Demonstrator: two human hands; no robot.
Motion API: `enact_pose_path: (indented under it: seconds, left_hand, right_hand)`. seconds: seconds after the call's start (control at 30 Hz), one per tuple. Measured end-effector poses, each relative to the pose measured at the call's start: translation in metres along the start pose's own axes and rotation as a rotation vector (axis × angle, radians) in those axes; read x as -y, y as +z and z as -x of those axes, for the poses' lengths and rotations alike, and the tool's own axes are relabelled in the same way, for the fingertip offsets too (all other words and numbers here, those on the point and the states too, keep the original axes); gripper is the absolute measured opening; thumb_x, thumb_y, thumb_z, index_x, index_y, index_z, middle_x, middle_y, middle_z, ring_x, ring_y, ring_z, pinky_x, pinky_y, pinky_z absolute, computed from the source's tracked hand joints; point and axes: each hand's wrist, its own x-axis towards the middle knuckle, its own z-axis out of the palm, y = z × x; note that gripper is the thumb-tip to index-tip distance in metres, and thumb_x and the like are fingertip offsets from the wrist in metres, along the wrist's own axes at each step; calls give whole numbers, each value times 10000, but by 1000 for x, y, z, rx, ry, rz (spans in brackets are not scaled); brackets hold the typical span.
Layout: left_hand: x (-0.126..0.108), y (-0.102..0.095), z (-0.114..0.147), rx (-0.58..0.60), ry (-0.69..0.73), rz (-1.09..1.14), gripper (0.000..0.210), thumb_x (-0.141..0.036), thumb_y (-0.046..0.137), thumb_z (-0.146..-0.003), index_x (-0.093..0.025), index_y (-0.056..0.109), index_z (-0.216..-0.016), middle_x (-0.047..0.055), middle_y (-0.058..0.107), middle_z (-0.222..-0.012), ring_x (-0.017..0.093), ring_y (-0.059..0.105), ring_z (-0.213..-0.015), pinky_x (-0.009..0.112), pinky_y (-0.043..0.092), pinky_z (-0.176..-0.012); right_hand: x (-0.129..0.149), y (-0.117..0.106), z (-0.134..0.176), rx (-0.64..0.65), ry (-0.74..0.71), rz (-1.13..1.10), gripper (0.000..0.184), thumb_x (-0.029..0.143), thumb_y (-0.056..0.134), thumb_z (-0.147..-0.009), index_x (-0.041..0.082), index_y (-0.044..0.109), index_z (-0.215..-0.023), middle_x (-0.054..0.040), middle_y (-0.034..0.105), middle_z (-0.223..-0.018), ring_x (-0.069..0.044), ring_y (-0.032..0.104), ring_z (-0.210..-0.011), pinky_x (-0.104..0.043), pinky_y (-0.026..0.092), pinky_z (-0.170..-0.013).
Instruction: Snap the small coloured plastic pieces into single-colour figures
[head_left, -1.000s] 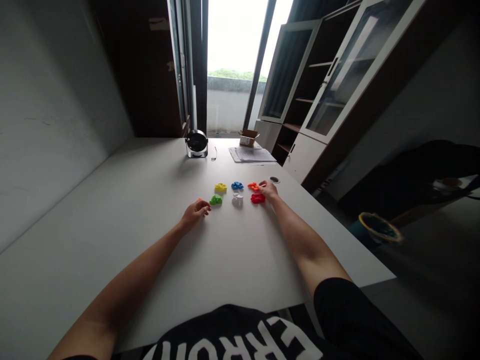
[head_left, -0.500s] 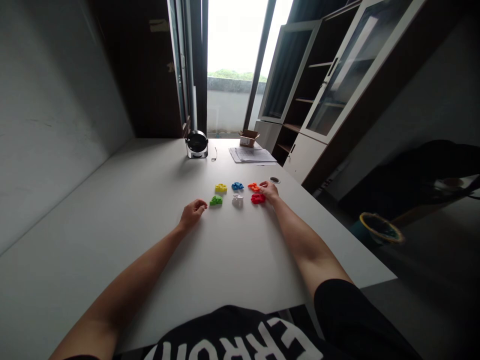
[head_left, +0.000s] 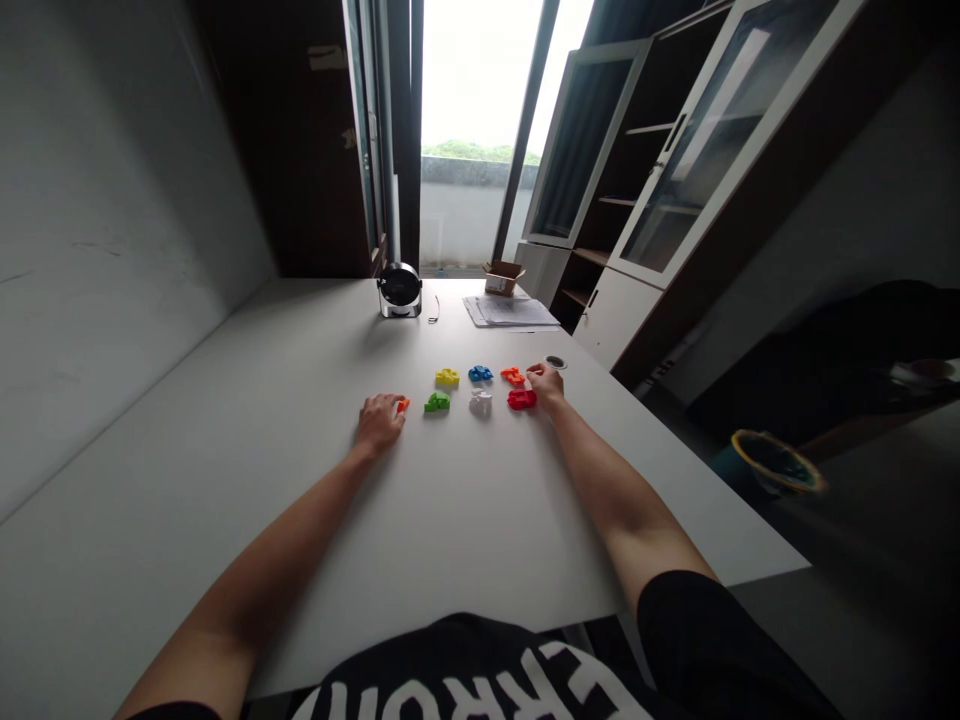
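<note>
My left hand (head_left: 380,420) rests on the white table, its fingers curled round a small orange block (head_left: 403,405). Just right of it lies a pile of green blocks (head_left: 436,402). My right hand (head_left: 547,381) is closed in a pinch beside a pile of orange blocks (head_left: 513,376); whatever its fingertips hold is too small to make out. Below that hand sits a red pile (head_left: 522,399). White pieces (head_left: 481,402) lie in the middle of the near row, with blue blocks (head_left: 480,373) and yellow blocks (head_left: 447,377) in the far row.
Toward the window stand a round black fan (head_left: 400,288), papers (head_left: 516,313) and a small cardboard box (head_left: 503,278). A cable hole (head_left: 555,362) lies near the table's right edge. A bin (head_left: 776,465) stands on the floor to the right.
My left hand has turned palm down, and an orange block now shows at its fingertips. The right hand has drawn slightly away from the orange pile. The view has shifted a little.
</note>
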Motion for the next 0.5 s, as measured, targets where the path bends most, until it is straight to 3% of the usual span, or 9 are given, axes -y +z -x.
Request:
enact_pose_path:
  seconds: [0.1,0.23,0.3,0.37,0.5]
  left_hand:
    - [-2,0,1,40,37,-5,272,-246,687,-790,-268,714,-1060,105,697,-1116,339,521,-1129,452,377,-972]
    - [-8,-3,3,99,96,-8,139,-259,640,-845,-260,712,-964,96,709,-1001,322,550,-1045,432,397,-921]
    - [-11,-4,5,88,119,12,146,-284,634,-862,-256,710,-984,97,707,-1002,318,554,-1036,430,398,-928]
    - [-13,-5,6,37,105,13,194,-320,670,-845,-247,709,-1021,105,700,-1030,322,548,-1045,435,392,-949]
    - [-11,-8,8,12,34,-49,164,-339,723,-792,-233,720,-917,112,684,-974,322,535,-1013,438,393,-946]
  right_hand:
    - [14,6,20,-46,-71,-63,131,275,554,-818,211,639,-896,-68,686,-884,-183,606,-714,-296,494,-636]
    - [39,24,77,-19,-308,-196,177,302,535,-834,212,657,-926,-51,694,-860,-198,632,-726,-318,524,-689]
    - [51,35,111,70,-409,-252,158,291,549,-820,218,657,-908,-39,690,-833,-208,648,-767,-319,533,-709]
    - [62,44,140,240,-475,-307,156,276,553,-823,224,662,-921,-20,689,-798,-198,653,-741,-308,528,-679]
    - [73,61,172,471,-506,-383,132,252,559,-833,220,665,-904,5,677,-747,-170,656,-701,-285,518,-659]
